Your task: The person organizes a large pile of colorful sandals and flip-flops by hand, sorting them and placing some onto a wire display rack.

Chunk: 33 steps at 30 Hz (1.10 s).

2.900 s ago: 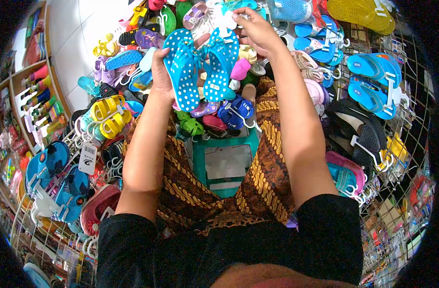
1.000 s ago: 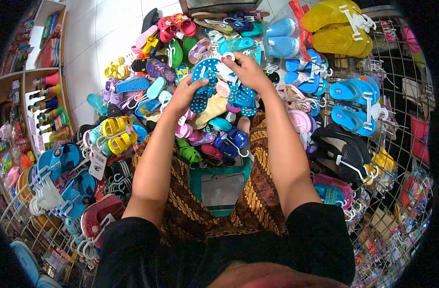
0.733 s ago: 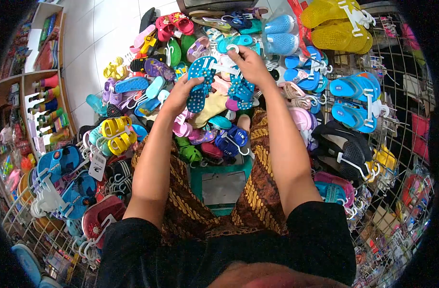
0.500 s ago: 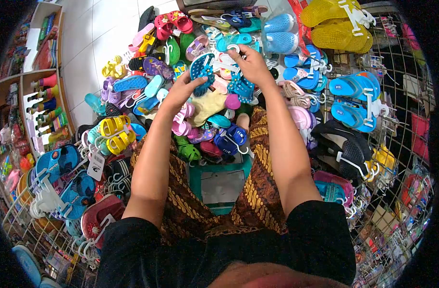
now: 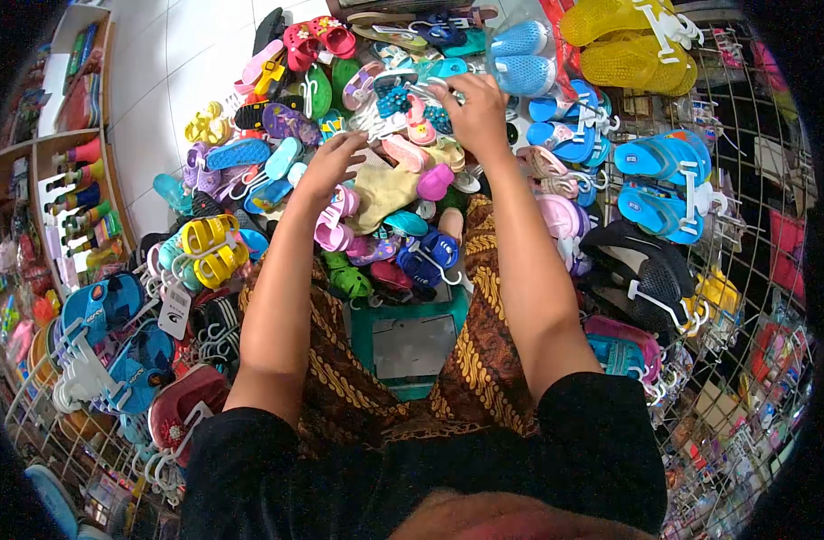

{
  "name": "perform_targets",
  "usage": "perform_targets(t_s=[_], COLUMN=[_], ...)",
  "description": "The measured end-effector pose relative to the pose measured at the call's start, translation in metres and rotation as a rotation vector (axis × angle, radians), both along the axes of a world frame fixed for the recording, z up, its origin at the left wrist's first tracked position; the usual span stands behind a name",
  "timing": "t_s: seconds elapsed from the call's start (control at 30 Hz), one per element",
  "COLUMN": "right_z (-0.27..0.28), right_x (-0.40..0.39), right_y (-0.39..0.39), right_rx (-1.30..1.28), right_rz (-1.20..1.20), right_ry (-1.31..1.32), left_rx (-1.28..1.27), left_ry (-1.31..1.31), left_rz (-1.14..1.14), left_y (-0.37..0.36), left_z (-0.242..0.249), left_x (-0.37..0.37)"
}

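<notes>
My right hand (image 5: 478,115) is closed in a pinch at the white hanger of a pair of teal sandals (image 5: 394,101) with flower-like straps. The pair lies over the far middle of a pile of children's footwear, partly behind my fingers. My left hand (image 5: 334,166) is open and empty, fingers apart, just above the pile. Between my hands lie a beige cloth-like piece (image 5: 380,196) and a magenta shoe (image 5: 435,183). Pink sandals (image 5: 337,219) sit by my left wrist. Nearer me are blue clogs (image 5: 427,258) and green clogs (image 5: 348,279).
A green-framed stool (image 5: 362,342) stands between my knees. Wire racks with hanging sandals flank me, including blue flip-flops (image 5: 661,160) and yellow sandals (image 5: 637,63) on the right. A shelf (image 5: 115,153) with bottles is at the left, beside white floor tiles (image 5: 146,108).
My left hand has let go of the teal sandals and drawn back slightly toward me. The sandals have gone farther away, onto the pile, with my right hand still at their hanger.
</notes>
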State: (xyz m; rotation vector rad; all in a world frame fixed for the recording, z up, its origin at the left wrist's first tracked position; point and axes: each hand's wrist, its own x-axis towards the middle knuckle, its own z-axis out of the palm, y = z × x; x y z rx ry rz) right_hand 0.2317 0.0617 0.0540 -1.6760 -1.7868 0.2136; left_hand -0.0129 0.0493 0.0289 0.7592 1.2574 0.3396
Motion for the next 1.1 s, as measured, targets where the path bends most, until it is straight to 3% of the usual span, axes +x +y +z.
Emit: perform_targets(t_s=[0.13,0.23,0.33,0.47,0.63,0.77,0.9,1.0,1.1], right_z=[0.001,-0.004,-0.007,-0.011,-0.01,-0.01,-0.02,-0.031,-0.02], right_x=[0.0,0.0,-0.002,-0.003,-0.004,-0.004,0.0,0.005,0.007], right_y=[0.001,0.001,-0.003,-0.002,-0.001,0.0,0.002,0.006,0.002], right_rx=[-0.086,-0.202,-0.428,-0.682,-0.734,-0.752,-0.712,-0.614,-0.748], right_rz=[0.091,0.179,0.281,0.371,0.366,0.29,0.227,0.145,0.109], right_ry=[0.18,0.294,0.388,0.518,0.673,0.592,0.682,0.746,0.743], left_rx=[0.047,0.227,0.569,0.614,0.346,0.228,0.132,-0.013,-0.091], left_ry=[0.012,0.056,0.183,0.154,-0.129,-0.13,-0.098,-0.242,-0.334], left_rz=[0.046,0.104,0.069,-0.134,-0.126,-0.164,-0.054,0.164,0.245], left_y=[0.0,0.002,0.001,-0.003,-0.01,-0.01,-0.01,-0.007,-0.002], left_z=[-0.004,-0.011,-0.015,-0.01,0.003,0.015,0.011,0.011,0.014], left_x=[-0.001,-0.001,0.003,0.004,0.011,0.015,0.018,0.019,0.018])
